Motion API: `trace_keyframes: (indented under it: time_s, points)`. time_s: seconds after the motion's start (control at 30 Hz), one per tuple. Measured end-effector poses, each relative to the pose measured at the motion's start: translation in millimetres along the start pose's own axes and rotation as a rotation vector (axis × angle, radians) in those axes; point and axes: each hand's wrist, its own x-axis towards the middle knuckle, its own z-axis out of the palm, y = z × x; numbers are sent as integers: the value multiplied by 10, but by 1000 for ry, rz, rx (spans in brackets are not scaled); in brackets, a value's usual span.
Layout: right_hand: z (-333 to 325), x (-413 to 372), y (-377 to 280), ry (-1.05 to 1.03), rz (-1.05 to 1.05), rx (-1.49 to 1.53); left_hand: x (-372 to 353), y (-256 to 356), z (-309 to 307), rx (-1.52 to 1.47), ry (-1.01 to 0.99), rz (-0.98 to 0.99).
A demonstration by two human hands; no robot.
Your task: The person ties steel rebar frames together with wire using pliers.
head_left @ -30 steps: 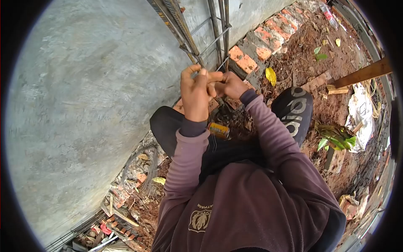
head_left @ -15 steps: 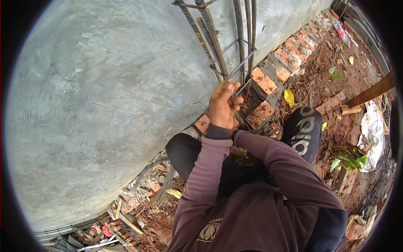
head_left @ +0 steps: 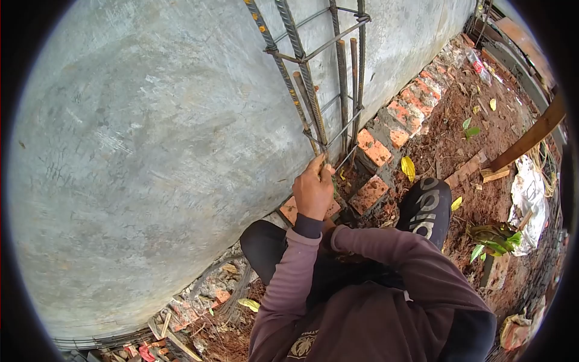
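Note:
My left hand (head_left: 314, 190) is closed, with thumb and fingertips together at the lower corner of an upright steel rebar cage (head_left: 307, 93). What sits between those fingertips is too small to make out; it is right by the bar and the lowest stirrup (head_left: 346, 128). Most of my right hand (head_left: 329, 227) is hidden behind my left wrist, so its fingers do not show. The cage has ribbed bars joined by thin square stirrups, and shorter rusty bars stand inside it. Orange bricks (head_left: 369, 194) set in mortar lie around its foot.
A grey plastered wall (head_left: 157, 157) rises close on the left. Along its base runs a brick course (head_left: 416, 99). On the red soil at right are a wooden plank (head_left: 531, 133), a white sack (head_left: 528, 208) and leaves. My bent knees (head_left: 427, 208) flank the work spot.
The view has tilted up, showing more of the cage. My left hand has turned its back to me and its fingers have closed; my right hand has drawn back behind the left wrist.

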Motion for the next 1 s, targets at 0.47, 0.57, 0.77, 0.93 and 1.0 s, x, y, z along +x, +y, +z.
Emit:
trace_keyframes:
  time_s: [0.47, 0.57, 0.77, 0.93, 1.0]
  points:
    - [-1240, -2499, -532, 230, 17, 1854, -131, 102, -466, -331, -286, -200]
    - [-1144, -2541, -564, 224, -105, 1970, -209, 126, -386, -325, -266, -148]
    - [-1156, -2560, -722, 376, 2, 1686, -250, 306, -290, -514, -443, -324]
    - [-1058, -2398, -596, 456, 262, 1392, -166, 95, -219, -510, -484, -293]
    - [-1115, -2453, -664, 586, 428, 1668, -150, -9, -244, -436, -481, -264]
